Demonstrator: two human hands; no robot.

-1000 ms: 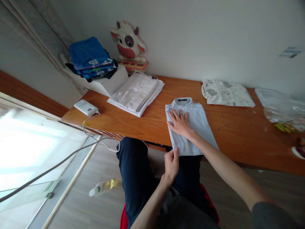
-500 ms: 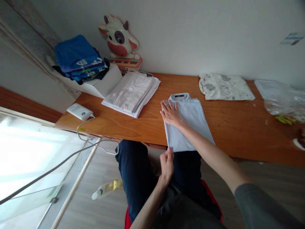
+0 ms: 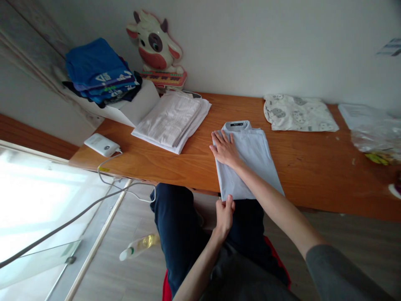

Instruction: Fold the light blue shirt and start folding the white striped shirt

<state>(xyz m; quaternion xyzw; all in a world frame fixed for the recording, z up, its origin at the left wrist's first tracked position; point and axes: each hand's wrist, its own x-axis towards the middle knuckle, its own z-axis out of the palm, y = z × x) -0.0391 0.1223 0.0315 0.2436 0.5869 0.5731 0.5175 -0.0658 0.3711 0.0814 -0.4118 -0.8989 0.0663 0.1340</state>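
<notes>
The right hand (image 3: pixel 226 151) lies flat, its fingers spread wide, on a pale-blue folded cloth shirt (image 3: pixel 255 146), beside its left edge; I think this presses the cloth so that it does not slide. The left hand (image 3: pixel 224 215) is narrow and curled, its thumb over the near left corner; it seems to pinch the hem, perhaps for keeping this edge straight. The shirt rests on the brown wooden counter (image 3: pixel 313 167), its collar toward the wall, and its near end reaches beyond the front edge, above the lap.

Counting outward, there is one shirt under two hands, one stack of white folded cloths (image 3: pixel 171 117) to the left, of which I distinguish at least two layers, and one white folded cloth with grey print (image 3: pixel 299 115) to the right. Farther left, one white box (image 3: pixel 142 102) carries one pile of blue and dark clothes (image 3: pixel 100 69), whose pieces I cannot count.
</notes>
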